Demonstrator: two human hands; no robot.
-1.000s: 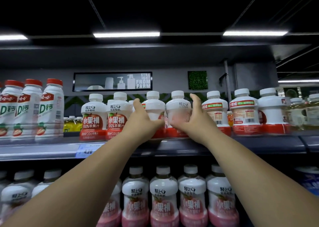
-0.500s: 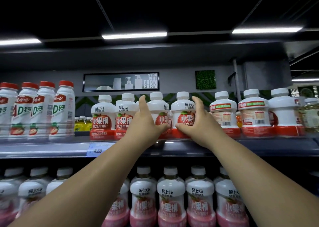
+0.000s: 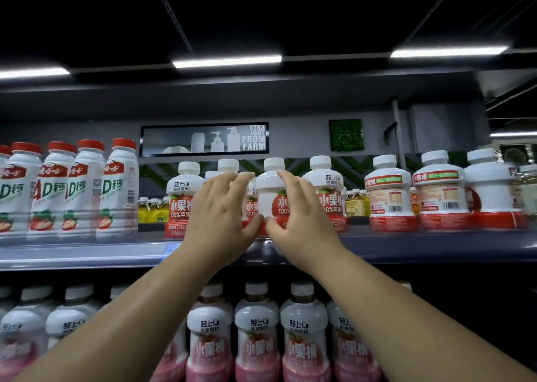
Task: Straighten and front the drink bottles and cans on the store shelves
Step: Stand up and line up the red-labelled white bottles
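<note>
A row of squat white apple juice bottles with red labels stands on the upper shelf point(image 3: 87, 254). Both hands are on the third bottle point(image 3: 268, 198), whose label is turned partly to the right, leaving a plain white side facing out. My left hand point(image 3: 220, 213) holds its left side and hides most of the second bottle point(image 3: 228, 166). My right hand point(image 3: 299, 216) holds its right side, and the thumbs meet at its base. The first bottle point(image 3: 183, 201) and the fourth bottle point(image 3: 329, 195) face front. Two bottles to the right point(image 3: 389, 198) point(image 3: 441, 195) show their back labels.
Tall white red-capped milk drink bottles point(image 3: 52, 190) fill the shelf's left end. Small yellow bottles point(image 3: 152, 210) stand further back. The lower shelf holds several pink-labelled bottles point(image 3: 258, 338). A dark shelf top hangs above, with a framed sign point(image 3: 203, 139) on the wall behind.
My right hand has left the fourth bottle, which now faces front, and joined my left hand on the third bottle. The view has shifted slightly left.
</note>
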